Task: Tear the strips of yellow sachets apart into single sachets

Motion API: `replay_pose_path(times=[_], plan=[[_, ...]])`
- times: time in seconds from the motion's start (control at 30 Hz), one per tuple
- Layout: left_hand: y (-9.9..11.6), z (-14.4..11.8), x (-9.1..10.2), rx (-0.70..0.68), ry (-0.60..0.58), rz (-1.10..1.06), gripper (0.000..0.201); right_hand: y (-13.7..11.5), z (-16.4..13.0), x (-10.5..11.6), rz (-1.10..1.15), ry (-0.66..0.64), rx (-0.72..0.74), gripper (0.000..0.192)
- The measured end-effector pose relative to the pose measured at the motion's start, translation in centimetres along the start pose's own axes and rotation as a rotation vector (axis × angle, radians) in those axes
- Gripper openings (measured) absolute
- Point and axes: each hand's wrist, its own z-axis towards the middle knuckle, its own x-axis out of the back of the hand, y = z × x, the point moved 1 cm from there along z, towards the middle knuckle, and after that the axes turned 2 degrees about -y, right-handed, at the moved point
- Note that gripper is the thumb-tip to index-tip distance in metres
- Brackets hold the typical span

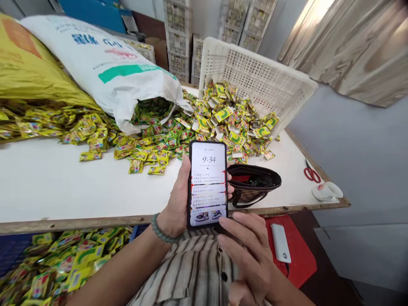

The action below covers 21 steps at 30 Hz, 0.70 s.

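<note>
The left hand is closed around a phone, fingers wrapping both edges, and holds it upright over the near edge of the table. The screen is lit and shows the time 9:34. The right hand is at about 4 o'clock from the phone; its fingers are loosely spread and hold nothing, and one fingertip touches the bottom corner of the phone.

At 12 o'clock from the phone, a white plastic basket lies tipped on its side, and yellow-green sachets spill out of it on the table. At 10 o'clock a white sack lies open, with more sachets coming out of its mouth. A yellow sack is at its left side. Just at 3 o'clock a dark bag stands open; I cannot tell what is inside. At 8 o'clock, under the table, a blue crate is full of sachets.
</note>
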Motion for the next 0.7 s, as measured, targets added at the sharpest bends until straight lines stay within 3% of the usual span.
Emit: replay_pose_path(times=[0.23,0.7], plan=[[-0.4,-0.8,-0.4,-0.070,-0.030,0.056,0.081,0.3,-1.1,-0.2,0.005,0.033,-0.003,0.054],[-1.9,-1.2,-1.1,-0.026,-0.160,0.032,0.088,-0.7,-0.9,1.3,-0.102,0.221,0.051,0.047]])
